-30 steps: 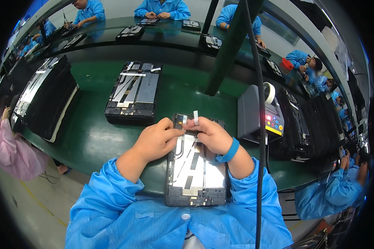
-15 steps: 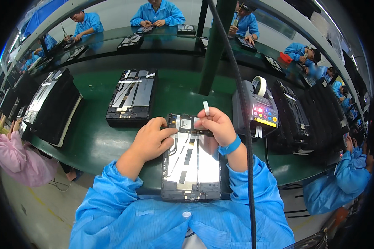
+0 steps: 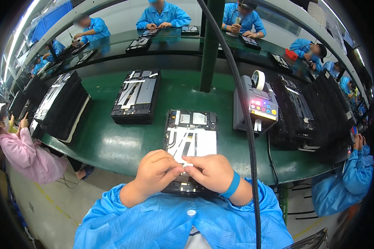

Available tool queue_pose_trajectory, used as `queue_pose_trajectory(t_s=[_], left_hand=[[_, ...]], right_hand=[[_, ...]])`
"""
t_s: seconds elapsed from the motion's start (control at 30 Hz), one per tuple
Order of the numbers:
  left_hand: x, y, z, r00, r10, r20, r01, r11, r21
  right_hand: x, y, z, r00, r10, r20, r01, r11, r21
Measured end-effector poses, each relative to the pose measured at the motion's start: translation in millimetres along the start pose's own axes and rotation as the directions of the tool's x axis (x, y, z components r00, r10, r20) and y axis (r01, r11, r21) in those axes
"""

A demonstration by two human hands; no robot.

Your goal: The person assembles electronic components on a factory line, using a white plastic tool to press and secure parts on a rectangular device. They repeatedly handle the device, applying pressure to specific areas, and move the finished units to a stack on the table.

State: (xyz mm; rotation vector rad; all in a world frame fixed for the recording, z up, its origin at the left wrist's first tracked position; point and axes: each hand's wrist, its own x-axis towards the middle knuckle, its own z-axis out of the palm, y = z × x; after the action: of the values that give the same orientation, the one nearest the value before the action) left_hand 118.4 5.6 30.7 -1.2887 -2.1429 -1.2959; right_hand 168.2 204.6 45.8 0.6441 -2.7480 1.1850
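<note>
An opened tablet [image 3: 193,141] lies before me on the bench, with its silvery battery cells and black frame exposed. Over its lower half, my left hand [image 3: 153,172] and my right hand [image 3: 216,172] meet, thumbs and forefingers pinched. Between the fingertips is a small white strip of tape [image 3: 188,164], crumpled or folded and partly covered by the fingers. A blue band [image 3: 232,184] circles my right wrist. My hands hide the tablet's lower part.
A grey tape dispenser [image 3: 257,106] with a white roll stands to the right, beside stacked tablets [image 3: 295,110]. More stacks sit ahead [image 3: 136,95] and at left [image 3: 64,108]. A green post [image 3: 210,62] and black cable [image 3: 239,83] cross the view. Co-workers sit opposite.
Both hands have come down from the tablet's top end to its lower half and met. The tape strip, earlier upright in my right fingers, is now between both hands' fingertips. The view shifted slightly.
</note>
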Motion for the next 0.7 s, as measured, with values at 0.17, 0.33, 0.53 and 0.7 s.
queue_pose_trajectory(t_s=[0.17, 0.33, 0.53, 0.7], left_hand=[[1, 5, 5, 1.0, -0.005, 0.012, 0.005, 0.999, -0.046], [6, 6, 7, 0.995, -0.01, 0.095, 0.018, 0.996, -0.089], [41, -34, -2, 0.999, -0.04, 0.024, 0.032, 0.966, 0.256], [68, -83, -8, 0.976, -0.109, 0.191, 0.021, 0.911, 0.413]], right_hand=[[-18, -7, 13, 0.928, 0.253, -0.273, -0.158, 0.931, 0.328], [-29, 12, 14, 0.961, -0.021, -0.277, 0.044, 0.996, 0.076], [-34, 32, 28, 0.904, 0.207, -0.374, -0.106, 0.957, 0.272], [-36, 45, 37, 0.81, 0.351, -0.47, -0.025, 0.821, 0.57]])
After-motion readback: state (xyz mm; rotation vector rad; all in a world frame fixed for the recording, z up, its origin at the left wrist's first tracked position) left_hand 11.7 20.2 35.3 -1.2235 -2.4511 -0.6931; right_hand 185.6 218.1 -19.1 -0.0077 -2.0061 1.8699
